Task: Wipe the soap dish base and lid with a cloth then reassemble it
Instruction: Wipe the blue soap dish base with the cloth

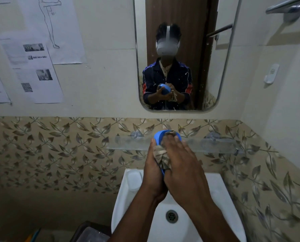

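Two hands work: the left hand (152, 173) grips the blue dish (160, 137), the right hand (178, 165) presses the cloth (163, 157) inside. Wiping step; next probably needs turning the dish.

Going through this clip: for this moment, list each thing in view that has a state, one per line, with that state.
Blue soap dish piece: held up over the sink, apart from its other half, cloth pushed inside.
Cloth: bunched, pressed into the dish piece.
Left hand: grips the dish piece from the side.
Right hand: presses the cloth into the dish piece.
Sink: drain open, no plug.
Glass shelf: mounted on the wall, bare where visible.
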Demonstrator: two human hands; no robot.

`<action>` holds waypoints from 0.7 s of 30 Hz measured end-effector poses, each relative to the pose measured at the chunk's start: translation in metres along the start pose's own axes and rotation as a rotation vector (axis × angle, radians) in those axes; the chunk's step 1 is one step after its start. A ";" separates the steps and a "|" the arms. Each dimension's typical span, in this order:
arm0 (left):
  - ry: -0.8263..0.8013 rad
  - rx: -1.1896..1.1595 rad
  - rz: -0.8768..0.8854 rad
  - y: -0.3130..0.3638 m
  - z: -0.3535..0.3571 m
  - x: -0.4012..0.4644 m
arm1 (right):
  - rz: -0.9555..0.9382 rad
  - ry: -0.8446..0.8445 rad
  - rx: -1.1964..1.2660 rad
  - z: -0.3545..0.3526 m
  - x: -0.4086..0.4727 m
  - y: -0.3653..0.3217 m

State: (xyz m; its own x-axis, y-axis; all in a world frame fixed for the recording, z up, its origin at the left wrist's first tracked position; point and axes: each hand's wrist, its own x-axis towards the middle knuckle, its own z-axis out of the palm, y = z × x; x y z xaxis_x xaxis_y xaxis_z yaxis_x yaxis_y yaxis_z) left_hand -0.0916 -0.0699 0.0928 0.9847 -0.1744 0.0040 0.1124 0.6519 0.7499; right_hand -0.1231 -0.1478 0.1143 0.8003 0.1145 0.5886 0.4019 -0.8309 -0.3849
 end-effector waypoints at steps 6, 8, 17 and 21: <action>-0.009 -0.043 -0.040 0.004 -0.014 0.007 | -0.170 -0.218 0.175 -0.006 -0.006 0.022; 0.021 -0.014 -0.028 0.002 -0.013 0.007 | -0.166 -0.189 0.056 -0.005 0.002 0.022; 0.011 -0.023 0.016 -0.002 -0.010 0.011 | 0.067 -0.107 0.054 -0.009 0.007 -0.001; 0.018 -0.048 -0.048 0.016 -0.017 0.025 | -0.083 -0.217 0.236 -0.008 0.006 0.011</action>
State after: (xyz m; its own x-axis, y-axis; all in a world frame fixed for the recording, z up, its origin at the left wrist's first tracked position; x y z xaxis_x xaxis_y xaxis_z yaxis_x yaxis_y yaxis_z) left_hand -0.0627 -0.0517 0.0938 0.9801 -0.1938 -0.0433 0.1657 0.6775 0.7166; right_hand -0.1170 -0.1602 0.1193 0.8262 0.3113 0.4695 0.5417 -0.6679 -0.5104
